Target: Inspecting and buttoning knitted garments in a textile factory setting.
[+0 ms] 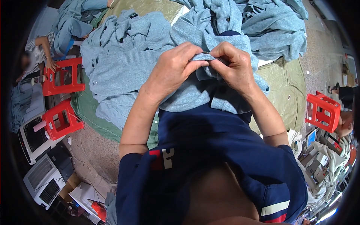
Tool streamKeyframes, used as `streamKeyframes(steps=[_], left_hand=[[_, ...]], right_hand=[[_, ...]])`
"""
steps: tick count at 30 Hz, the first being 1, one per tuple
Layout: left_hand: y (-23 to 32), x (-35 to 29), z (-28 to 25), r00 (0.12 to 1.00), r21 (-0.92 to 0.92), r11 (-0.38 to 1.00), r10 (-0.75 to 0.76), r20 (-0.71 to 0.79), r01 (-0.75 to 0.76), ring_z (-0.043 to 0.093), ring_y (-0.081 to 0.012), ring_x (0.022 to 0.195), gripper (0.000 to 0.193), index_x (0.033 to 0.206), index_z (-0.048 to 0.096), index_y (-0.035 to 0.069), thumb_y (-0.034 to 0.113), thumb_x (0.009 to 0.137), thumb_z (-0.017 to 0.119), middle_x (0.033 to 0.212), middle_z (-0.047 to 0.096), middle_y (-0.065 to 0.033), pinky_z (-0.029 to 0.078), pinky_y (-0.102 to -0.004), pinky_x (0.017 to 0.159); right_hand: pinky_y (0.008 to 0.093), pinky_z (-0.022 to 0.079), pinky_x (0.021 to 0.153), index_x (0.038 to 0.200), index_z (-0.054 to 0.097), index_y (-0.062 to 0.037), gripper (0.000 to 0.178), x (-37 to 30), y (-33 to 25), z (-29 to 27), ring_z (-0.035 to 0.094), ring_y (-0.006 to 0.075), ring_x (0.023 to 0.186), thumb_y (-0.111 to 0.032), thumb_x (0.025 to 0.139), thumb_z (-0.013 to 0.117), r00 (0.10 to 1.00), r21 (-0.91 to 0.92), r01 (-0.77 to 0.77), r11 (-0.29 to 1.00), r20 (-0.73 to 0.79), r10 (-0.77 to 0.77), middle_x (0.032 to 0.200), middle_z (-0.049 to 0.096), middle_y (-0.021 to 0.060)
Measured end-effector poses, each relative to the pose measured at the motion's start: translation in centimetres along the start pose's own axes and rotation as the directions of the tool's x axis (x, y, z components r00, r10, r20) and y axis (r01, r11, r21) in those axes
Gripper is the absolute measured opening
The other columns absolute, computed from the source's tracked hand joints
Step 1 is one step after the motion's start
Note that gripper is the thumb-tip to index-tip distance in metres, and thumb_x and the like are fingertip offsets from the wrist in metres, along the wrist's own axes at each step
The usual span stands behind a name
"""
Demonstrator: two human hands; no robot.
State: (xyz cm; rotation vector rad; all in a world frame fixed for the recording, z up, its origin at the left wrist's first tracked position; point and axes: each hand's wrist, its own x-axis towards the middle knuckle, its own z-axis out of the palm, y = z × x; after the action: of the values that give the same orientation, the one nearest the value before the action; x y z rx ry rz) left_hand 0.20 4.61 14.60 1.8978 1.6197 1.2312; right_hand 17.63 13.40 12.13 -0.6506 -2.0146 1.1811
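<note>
A light blue knitted cardigan (187,95) is draped over my lap and runs up between my arms. My left hand (170,69) pinches a narrow edge of it between thumb and fingers. Close beside it, my right hand (235,66) is closed on the same folded edge. A small dark spot shows at the edge between the fingertips; what it is I cannot make out. Further up, a dark button (227,18) is visible on the blue knit.
More blue knitwear (127,37) lies heaped at the left, with another heap (277,37) at the right, on a green-tan sheet (288,86). Red plastic stools (62,80) stand at the left, another stool (323,111) at the right. A person in a striped top (42,48) sits far left.
</note>
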Motion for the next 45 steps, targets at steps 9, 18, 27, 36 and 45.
streamKeyframes(steps=[9,18,27,36,45], left_hand=[[-2.1,0.2,2.3,0.976,0.401,0.899,0.211,-0.052,-0.173,0.057,-0.0232,0.06,0.022,0.068,0.052,0.006,0.012,0.077,0.072,0.066,0.053,-0.0066,0.045,-0.0349,0.051],[-8.5,0.2,3.2,0.861,0.136,0.851,-0.501,-0.085,0.508,0.067,-0.0355,0.087,0.025,0.095,0.066,0.003,0.024,0.082,0.071,0.095,0.07,-0.0171,0.051,-0.0398,0.076],[-10.2,-5.8,-2.5,0.715,-0.342,0.647,-0.688,0.122,0.681,0.051,-0.005,0.074,0.01,0.09,0.066,0.002,0.01,0.083,0.068,0.08,0.06,0.0047,0.04,-0.0207,0.07],[-5.9,-4.0,-3.4,0.764,-0.652,0.512,-0.624,0.165,0.559,0.052,-0.0044,0.074,0.015,0.089,0.064,0.005,0.009,0.078,0.074,0.081,0.06,0.0046,0.04,-0.0197,0.07],[-6.6,-4.4,-2.7,0.736,-0.596,0.475,-0.592,0.328,0.647,0.054,-0.0044,0.075,0.019,0.093,0.067,0.004,0.012,0.078,0.076,0.083,0.064,0.0036,0.042,-0.0207,0.071]], right_hand=[[0.0304,0.042,0.052,0.089,0.058,-0.001,0.015,1.2,-0.7,-0.9,0.053,0.0171,0.054,-0.007,0.078,0.067,0.979,-0.161,-0.115,0.98,0.15,0.139,0.062,0.054,0.0091],[0.04,0.051,0.068,0.104,0.053,-0.0049,0.034,0.3,1.1,-3.5,0.06,0.0324,0.083,0.001,0.073,0.064,0.97,-0.498,0.242,0.833,0.134,-0.202,0.097,0.055,0.0134],[0.0398,0.046,0.072,0.087,0.054,-0.003,0.028,-1.6,5.2,-0.2,0.057,0.0301,0.083,-0.014,0.07,0.073,0.986,-0.807,0.138,0.575,0.165,-0.005,0.086,0.053,0.0133],[0.0421,0.05,0.072,0.087,0.065,-0.0061,0.01,-2.2,3.9,-3.5,0.061,0.0327,0.084,-0.003,0.077,0.064,0.994,-0.663,0.034,0.748,0.097,0.041,0.087,0.061,0.0115],[0.0389,0.04,0.07,0.086,0.059,-0.0083,0.03,-2.4,4.7,-0.8,0.057,0.025,0.087,-0.028,0.072,0.076,0.979,-0.871,0.138,0.471,0.191,0.066,0.089,0.057,0.007]])
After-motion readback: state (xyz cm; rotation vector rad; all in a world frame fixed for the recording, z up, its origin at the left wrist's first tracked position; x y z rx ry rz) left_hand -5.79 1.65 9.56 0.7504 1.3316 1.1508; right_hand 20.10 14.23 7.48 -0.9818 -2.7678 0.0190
